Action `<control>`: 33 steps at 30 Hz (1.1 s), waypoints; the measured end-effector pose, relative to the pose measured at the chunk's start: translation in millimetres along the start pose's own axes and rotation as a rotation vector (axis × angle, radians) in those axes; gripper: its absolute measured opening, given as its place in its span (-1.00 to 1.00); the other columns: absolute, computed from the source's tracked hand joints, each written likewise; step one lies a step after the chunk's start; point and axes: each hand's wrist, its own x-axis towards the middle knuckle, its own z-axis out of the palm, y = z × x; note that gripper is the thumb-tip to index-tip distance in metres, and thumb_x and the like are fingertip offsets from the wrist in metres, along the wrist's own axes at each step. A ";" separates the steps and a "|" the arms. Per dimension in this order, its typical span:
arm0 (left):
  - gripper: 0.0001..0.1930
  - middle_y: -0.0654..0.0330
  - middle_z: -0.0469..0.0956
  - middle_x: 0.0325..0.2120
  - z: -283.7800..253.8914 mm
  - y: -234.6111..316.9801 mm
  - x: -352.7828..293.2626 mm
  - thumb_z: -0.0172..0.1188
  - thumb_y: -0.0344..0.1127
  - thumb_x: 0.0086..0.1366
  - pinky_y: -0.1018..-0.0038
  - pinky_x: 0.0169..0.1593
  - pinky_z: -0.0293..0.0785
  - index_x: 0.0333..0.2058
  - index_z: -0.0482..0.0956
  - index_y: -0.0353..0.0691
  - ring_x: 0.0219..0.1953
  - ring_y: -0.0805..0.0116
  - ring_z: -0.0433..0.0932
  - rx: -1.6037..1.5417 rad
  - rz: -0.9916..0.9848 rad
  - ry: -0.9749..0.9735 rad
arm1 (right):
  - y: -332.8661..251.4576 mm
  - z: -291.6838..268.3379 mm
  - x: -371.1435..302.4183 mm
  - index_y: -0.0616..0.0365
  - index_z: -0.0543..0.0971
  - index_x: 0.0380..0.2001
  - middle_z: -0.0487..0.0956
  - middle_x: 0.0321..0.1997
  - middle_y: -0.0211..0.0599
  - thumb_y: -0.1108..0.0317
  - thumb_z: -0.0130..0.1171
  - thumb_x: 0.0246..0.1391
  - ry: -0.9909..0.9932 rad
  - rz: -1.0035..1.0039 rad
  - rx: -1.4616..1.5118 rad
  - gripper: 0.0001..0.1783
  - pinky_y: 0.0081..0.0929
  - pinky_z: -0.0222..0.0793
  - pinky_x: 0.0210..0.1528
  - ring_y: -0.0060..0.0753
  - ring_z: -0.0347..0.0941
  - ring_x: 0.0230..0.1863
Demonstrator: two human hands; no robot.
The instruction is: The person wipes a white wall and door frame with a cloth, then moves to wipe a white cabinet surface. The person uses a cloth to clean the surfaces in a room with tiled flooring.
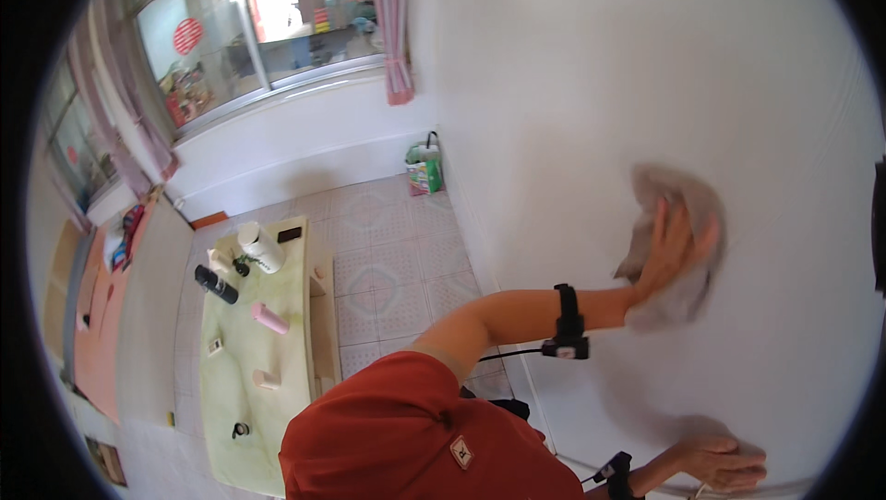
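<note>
My left hand (pixel 672 246) is pressed over a greyish-beige cloth (pixel 666 306), holding it against the white wall (pixel 591 112). Its fingers are spread across the fabric and slightly blurred, and the cloth's edges fold out around them. Lower down at the right, my right hand (pixel 723 465) holds nothing that I can see. The fingers there are stretched out close to the wall's lower part; whether they touch it I cannot tell. A black strap with a small device (pixel 567 334) is on my left forearm, and a similar strap (pixel 616 476) sits at my right wrist.
At the left stands a pale green table (pixel 231 361) with a white canister (pixel 260 249), a black bottle (pixel 216 285), a pink bottle (pixel 270 318), a dark phone (pixel 290 234) and small items. A green-and-white bag (pixel 425 169) stands in the far corner beneath a curtain (pixel 393 29).
</note>
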 end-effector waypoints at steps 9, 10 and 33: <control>-0.17 0.25 0.25 0.28 -4.6 39.5 130.5 0.26 -0.06 0.00 -0.42 0.08 0.05 0.32 0.20 0.45 0.36 0.00 0.12 -0.689 0.635 -0.255 | 10.3 -5.3 -1.1 0.20 0.28 0.34 0.15 0.45 0.08 0.08 -0.27 0.41 -0.113 -0.047 0.079 -0.41 0.05 0.02 0.38 0.18 0.06 0.44; -0.15 0.25 0.29 0.25 0.1 32.9 160.2 0.27 -0.12 -0.04 -0.40 -0.01 0.13 0.31 0.24 0.41 0.33 0.00 0.16 -0.664 0.557 -0.161 | 11.4 -7.0 1.2 0.21 0.28 0.34 0.15 0.45 0.08 0.08 -0.27 0.41 -0.118 -0.052 0.077 -0.41 0.06 0.01 0.39 0.18 0.05 0.44; -0.24 -0.08 0.28 0.22 -11.9 37.2 91.9 0.15 -0.14 0.24 -0.30 0.30 -0.13 0.36 0.10 -0.27 0.30 -0.21 0.14 -0.266 0.156 0.059 | 5.7 -14.2 -8.8 0.35 0.24 0.32 -0.03 0.47 0.36 0.28 -0.19 0.27 -0.298 0.094 0.257 -0.40 0.24 -0.26 0.42 0.42 -0.18 0.48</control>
